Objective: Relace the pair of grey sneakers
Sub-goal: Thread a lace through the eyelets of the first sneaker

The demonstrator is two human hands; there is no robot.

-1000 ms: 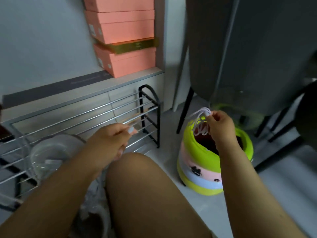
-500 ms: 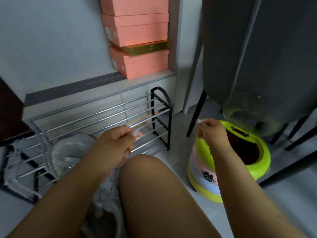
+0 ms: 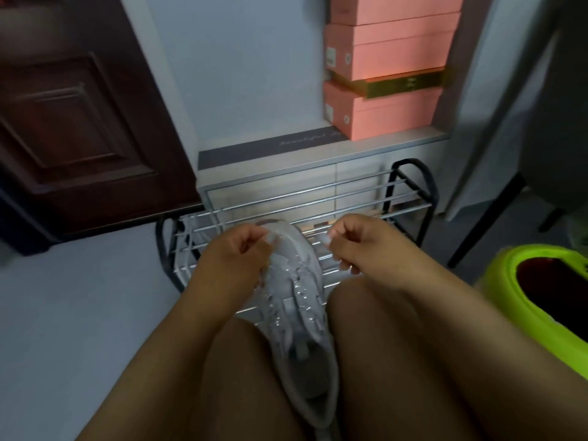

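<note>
A grey sneaker lies wedged between my bare knees, toe pointing away toward the shoe rack, its eyelet rows showing with no lace that I can make out. My left hand is closed on the sneaker's left side near the toe. Just right of the toe, my right hand has its fingers curled in, with nothing visible in them and not touching the shoe. A pale shape that may be the other sneaker sits behind the rack's left bars.
A low wire shoe rack stands directly ahead on the floor. Stacked pink shoe boxes rest on a ledge above it. A lime-green bin sits at my right. A dark wooden door is at left, a black chair leg at right.
My right hand held white laces over the green bin, then came back to the sneaker's toe without them. My view swung left and down, so the sneaker between my knees now shows.
</note>
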